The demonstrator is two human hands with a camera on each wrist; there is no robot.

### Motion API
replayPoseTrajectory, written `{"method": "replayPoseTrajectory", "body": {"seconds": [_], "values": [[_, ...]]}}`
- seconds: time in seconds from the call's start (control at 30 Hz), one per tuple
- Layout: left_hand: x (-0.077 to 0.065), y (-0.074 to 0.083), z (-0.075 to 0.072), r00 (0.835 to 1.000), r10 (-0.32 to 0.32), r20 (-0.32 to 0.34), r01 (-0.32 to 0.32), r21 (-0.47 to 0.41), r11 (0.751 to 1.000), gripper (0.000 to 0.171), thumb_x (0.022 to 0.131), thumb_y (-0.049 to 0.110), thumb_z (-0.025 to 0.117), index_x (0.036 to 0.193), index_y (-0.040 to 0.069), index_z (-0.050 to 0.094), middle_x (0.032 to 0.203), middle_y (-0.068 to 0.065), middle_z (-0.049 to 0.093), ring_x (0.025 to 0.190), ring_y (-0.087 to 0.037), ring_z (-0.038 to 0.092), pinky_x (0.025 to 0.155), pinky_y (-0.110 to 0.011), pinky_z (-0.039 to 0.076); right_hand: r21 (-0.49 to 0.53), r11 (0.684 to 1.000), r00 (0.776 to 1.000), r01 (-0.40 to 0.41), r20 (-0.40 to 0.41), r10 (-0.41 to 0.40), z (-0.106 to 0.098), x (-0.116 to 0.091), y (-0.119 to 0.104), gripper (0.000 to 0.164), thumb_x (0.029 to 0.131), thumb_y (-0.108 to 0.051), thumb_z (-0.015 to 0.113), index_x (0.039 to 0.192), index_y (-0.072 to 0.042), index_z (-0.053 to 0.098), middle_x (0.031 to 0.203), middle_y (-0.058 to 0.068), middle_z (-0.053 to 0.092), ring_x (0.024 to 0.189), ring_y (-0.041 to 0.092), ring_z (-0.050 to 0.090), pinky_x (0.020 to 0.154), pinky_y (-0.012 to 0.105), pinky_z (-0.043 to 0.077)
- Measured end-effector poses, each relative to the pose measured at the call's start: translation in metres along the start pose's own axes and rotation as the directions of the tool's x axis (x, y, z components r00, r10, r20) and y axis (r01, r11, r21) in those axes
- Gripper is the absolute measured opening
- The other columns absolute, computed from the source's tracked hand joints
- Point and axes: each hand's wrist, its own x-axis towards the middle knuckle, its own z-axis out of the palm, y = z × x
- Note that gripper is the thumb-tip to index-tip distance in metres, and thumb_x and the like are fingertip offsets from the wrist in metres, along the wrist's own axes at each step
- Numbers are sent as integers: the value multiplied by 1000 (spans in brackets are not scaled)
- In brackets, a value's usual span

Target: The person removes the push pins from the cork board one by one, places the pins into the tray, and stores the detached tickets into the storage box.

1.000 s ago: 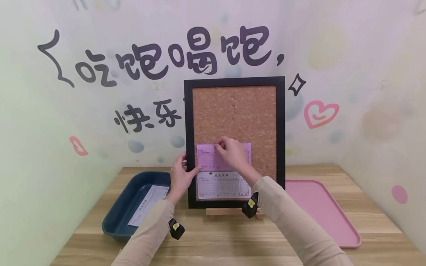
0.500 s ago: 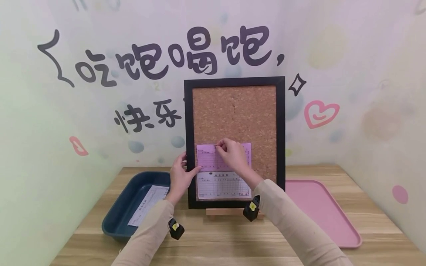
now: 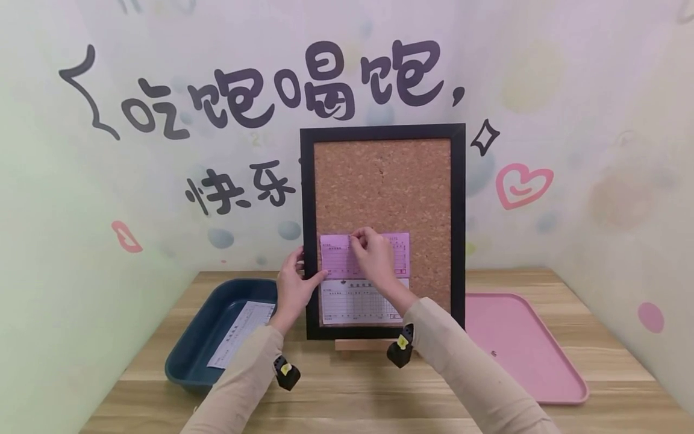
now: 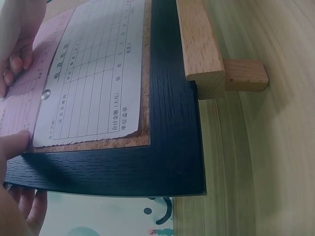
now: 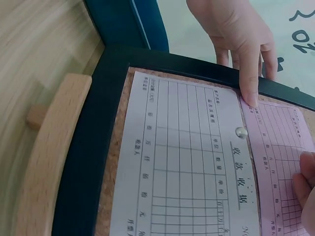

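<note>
A cork board [image 3: 382, 187] in a black frame stands upright on a wooden easel [image 4: 199, 44]. Low on the cork, a white receipt slip [image 3: 358, 304] is fixed by a silver thumbtack [image 5: 241, 132]. Directly above lies a pink receipt slip [image 3: 336, 259]. My left hand [image 3: 295, 289] grips the frame's left side, thumb in front by the pink slip's lower corner, fingers behind. At the pink slip's top edge, my right hand [image 3: 375, 256] pinches a tiny thing between thumb and forefinger; it looks like a thumbtack, mostly hidden by the fingertips.
A dark blue tray [image 3: 181, 361] on the left contains another white slip [image 3: 244, 331]. On the right lies a pink tray [image 3: 520, 319] with a few tiny dark bits [image 3: 493, 354] on it. A printed wall [image 3: 244, 150] stands behind the wooden table [image 3: 336, 404].
My right wrist and forearm have shifted slightly left and down, while the fingertips stay at the pink slip's top edge. Tiny bits on the pink tray now show. The left hand keeps its grip.
</note>
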Motion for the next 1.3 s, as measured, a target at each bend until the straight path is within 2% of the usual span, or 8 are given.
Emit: {"method": "replayPoseTrajectory", "body": {"seconds": [0.47, 0.8, 1.3], "values": [[0, 0, -1, 1000, -10, 4, 10, -17, 1000, 60, 75, 15, 74, 127, 4, 47, 118, -15, 55, 99, -27, 57, 83, -40, 51, -83, 997, 995, -10, 96, 18, -8, 3, -4, 12, 89, -13, 56, 86, -5, 63, 61, 3, 57, 49, 9, 43, 46, 21, 34], [0, 1, -1, 1000, -5, 2, 5, -22, 1000, 61, 75, 15, 75, 127, 4, 47, 118, -15, 55, 99, -28, 58, 82, -40, 51, -98, 994, 978, -39, 199, 58, -13, 7, -5, 13, 90, -17, 54, 89, -7, 63, 66, 1, 57, 52, 9, 45, 49, 21, 35], [-1, 1, -2, 1000, -1, 0, 1, -13, 1000, 61, 75, 15, 74, 128, 5, 46, 118, -15, 53, 100, -27, 57, 81, -40, 51, 75, 994, 959, -79, 278, 55, -20, 4, 4, 14, 91, -17, 54, 92, -5, 61, 64, 1, 53, 52, 10, 45, 47, 20, 36]]}}
